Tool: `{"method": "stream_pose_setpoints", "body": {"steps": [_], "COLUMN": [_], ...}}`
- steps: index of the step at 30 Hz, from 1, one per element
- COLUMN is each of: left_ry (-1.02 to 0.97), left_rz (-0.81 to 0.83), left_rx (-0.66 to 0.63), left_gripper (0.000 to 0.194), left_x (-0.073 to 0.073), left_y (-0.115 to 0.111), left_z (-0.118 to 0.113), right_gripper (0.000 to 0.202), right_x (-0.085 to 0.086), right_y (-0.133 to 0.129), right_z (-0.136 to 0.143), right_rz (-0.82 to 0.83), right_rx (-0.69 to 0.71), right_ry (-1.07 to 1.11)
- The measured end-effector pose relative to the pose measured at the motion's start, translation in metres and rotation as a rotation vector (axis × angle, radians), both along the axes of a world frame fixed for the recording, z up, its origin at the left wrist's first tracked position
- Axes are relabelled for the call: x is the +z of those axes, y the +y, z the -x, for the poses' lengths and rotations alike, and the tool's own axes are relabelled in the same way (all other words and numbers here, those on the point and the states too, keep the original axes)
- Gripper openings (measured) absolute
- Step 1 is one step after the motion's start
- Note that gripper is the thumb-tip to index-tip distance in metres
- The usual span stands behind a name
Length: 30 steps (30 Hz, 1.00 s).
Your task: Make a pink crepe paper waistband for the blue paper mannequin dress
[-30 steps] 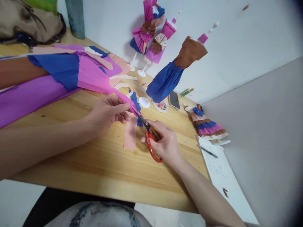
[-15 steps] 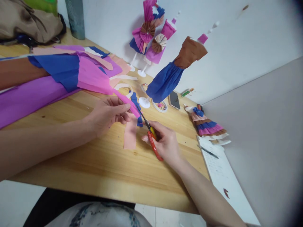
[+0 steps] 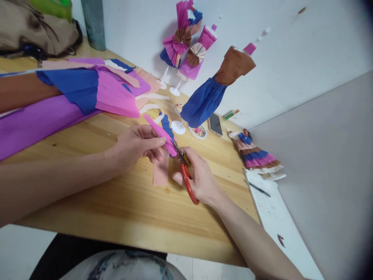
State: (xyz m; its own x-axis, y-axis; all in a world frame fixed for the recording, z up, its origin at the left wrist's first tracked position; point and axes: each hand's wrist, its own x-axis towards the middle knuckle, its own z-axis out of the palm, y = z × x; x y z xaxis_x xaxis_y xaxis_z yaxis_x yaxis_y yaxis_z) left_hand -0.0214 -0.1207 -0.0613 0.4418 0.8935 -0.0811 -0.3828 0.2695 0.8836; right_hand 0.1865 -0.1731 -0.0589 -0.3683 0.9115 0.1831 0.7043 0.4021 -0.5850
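My left hand (image 3: pixel 142 143) pinches a narrow strip of pink crepe paper (image 3: pixel 155 127) between thumb and fingers. Wrapped around the handles of red-handled scissors (image 3: pixel 188 184), my right hand (image 3: pixel 199 175) holds the blades (image 3: pixel 176 145) at the strip's lower right end. Whether the blades are closed on the paper is hard to tell. Beneath the hands lie a peach paper piece (image 3: pixel 160 173) and a blue paper piece (image 3: pixel 166 124). A larger pink sheet (image 3: pixel 116 93) rests on the paper pile to the left, apart from the strip.
A dress form in brown and blue paper (image 3: pixel 204 97) stands behind my hands, near a phone (image 3: pixel 215 124). Two smaller decorated forms (image 3: pixel 194 70) are at the wall. A tiered paper dress (image 3: pixel 256 155) and a notebook (image 3: pixel 271 210) with a pen lie right. A bottle (image 3: pixel 93 25) stands back left.
The pink strip has come away from the larger pink sheet. Both hands have shifted slightly, the left one right and downward, and the scissors now overlap the strip's end.
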Motion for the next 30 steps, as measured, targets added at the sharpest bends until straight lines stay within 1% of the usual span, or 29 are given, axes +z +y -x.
{"method": "stream_pose_setpoints", "body": {"steps": [4,8,14,20,26,30], "left_ry": [0.037,0.051,0.06,0.06,0.045,0.057], "left_rz": [-0.059,-0.081,-0.083,-0.092,-0.081,-0.075], "left_rx": [0.011,0.02,0.021,0.01,0.001,-0.01], "left_gripper": [0.012,0.012,0.012,0.01,0.009,0.012], "left_x": [-0.0021,-0.0045,-0.0051,-0.0049,-0.0042,-0.0051], "left_y": [0.0002,0.0006,0.0012,0.0013,0.0007,0.0017], "left_z": [-0.0001,-0.0002,0.0002,0.0005,0.0007,0.0007], "right_gripper": [0.041,0.039,0.039,0.033,0.037,0.039], "right_x": [-0.0021,-0.0038,-0.0025,0.0001,-0.0011,-0.0002], "right_y": [0.0001,-0.0005,-0.0011,-0.0014,-0.0024,-0.0027], "right_z": [0.0007,0.0004,-0.0001,0.0028,0.0034,0.0031], "right_rz": [0.015,0.021,0.033,0.025,0.023,0.036], "right_rx": [0.008,0.027,0.021,0.022,-0.012,-0.031], "right_ry": [-0.01,-0.008,-0.008,0.017,0.036,0.028]}}
